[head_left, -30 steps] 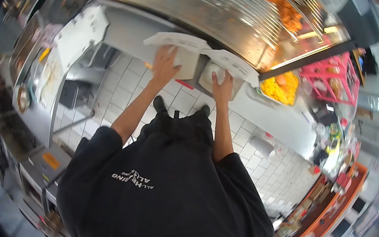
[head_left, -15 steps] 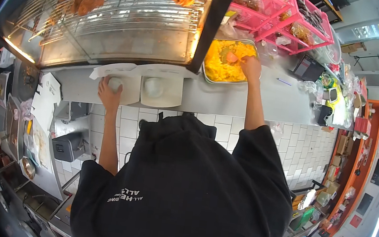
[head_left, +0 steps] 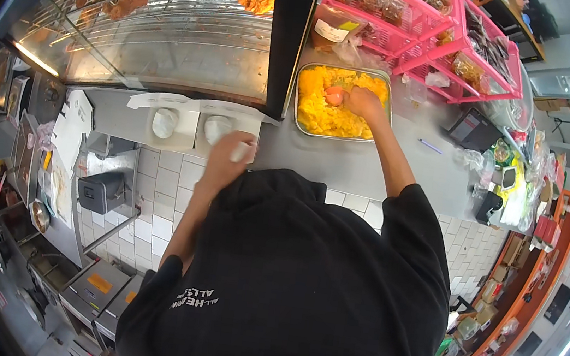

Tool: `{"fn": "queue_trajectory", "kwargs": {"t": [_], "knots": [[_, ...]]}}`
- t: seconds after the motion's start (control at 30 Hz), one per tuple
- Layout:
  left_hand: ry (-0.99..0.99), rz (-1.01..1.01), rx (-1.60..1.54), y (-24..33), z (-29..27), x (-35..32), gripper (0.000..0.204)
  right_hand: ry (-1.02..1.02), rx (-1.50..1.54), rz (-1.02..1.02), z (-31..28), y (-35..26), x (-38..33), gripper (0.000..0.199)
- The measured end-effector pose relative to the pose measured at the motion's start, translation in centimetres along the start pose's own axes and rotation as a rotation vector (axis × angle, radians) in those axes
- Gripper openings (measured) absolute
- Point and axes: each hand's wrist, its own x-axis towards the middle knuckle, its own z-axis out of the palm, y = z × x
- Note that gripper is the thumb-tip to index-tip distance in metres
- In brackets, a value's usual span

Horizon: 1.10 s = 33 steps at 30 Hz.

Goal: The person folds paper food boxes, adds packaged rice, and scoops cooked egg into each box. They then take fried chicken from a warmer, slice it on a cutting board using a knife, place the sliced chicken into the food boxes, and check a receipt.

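My right hand [head_left: 365, 104] reaches into a metal tray [head_left: 338, 137] of yellow, crumbly food [head_left: 321, 118] that looks like scrambled egg. Its fingers are closed at a small orange scoop [head_left: 334, 96] resting in the food; the grip itself is partly hidden. At the front of the counter, two open paper boxes, a left one [head_left: 179, 138] and a right one [head_left: 252, 131], stand side by side. Each contains a white rounded mound, one at left [head_left: 164, 123], one at right [head_left: 217, 128]. My left hand [head_left: 229, 157] is over the right box's front corner, thumb and fingers apart.
A lit display cabinet [head_left: 170, 71] with fried pieces on wire racks rises behind the boxes. Pink baskets [head_left: 416, 34] of packaged food stand behind the tray. A pen [head_left: 430, 146] and a black box [head_left: 475, 128] are on the counter [head_left: 343, 167] to the right.
My left hand has left the left box's mound and moved right to the right box's front corner. My right hand and the orange scoop have shifted within the tray. The view has also shifted.
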Motion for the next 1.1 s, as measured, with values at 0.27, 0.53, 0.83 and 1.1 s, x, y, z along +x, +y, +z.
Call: {"fn": "queue_trajectory", "kwargs": {"t": [0.27,0.53,0.83,1.1], "knots": [[-0.824,-0.22,-0.097,-0.7,10.0,4.2,0.051,0.042,0.154,-0.047,-0.1,-1.3,-2.3,0.037],[-0.38,-0.688,-0.99,-1.4,13.2,4.9,0.06,0.335,-0.386,0.027,0.9,1.3,-2.1,0.014],[-0.45,-0.63,-1.055,-0.6,12.2,5.9,0.045,0.396,-0.063,-0.218,2.1,-1.9,-1.2,0.014],[-0.466,-0.612,-1.022,-0.6,12.1,5.9,0.048,0.3,0.051,-0.18,2.8,-3.7,-2.5,0.017]]}}
